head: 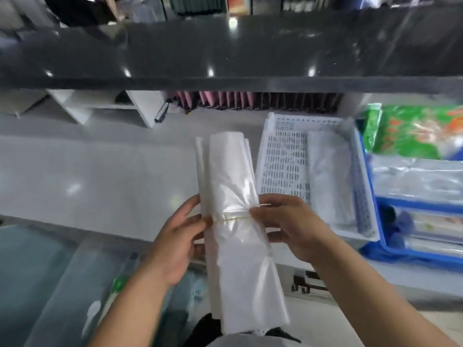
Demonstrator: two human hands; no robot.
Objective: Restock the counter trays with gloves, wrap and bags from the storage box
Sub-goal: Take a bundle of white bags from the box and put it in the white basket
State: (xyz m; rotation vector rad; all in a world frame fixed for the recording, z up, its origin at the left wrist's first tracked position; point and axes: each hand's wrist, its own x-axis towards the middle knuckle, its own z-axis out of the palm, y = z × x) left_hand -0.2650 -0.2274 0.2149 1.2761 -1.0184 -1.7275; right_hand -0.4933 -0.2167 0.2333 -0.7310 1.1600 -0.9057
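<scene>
One long dark shelf (225,51) runs across the top of the frame. Under it, one pale counter (100,176) fills the middle. At the lower left is one clear storage box (50,284), with blurry things inside that are hard to tell apart.

At the right there are three trays. One white tray (283,156) full of little holes sits in the middle right, and one pale plastic bundle (330,176) lies inside it. Two blue trays (375,251) sit at the far right edge, just beside the white one; they hold clear packs. One green packet (413,131) lies at the upper right.

In the middle of the frame is one roll of clear bags (235,221). It stands long and a bit tilted, above the counter's near edge. One thin yellow rubber band (231,218) goes around its middle.

There are two hands. The left hand (175,244) pinches the left side of the roll, right at the band. The right hand (288,226) pinches the right side at the band too. The roll sits between both hands, and both are closed on it.
</scene>
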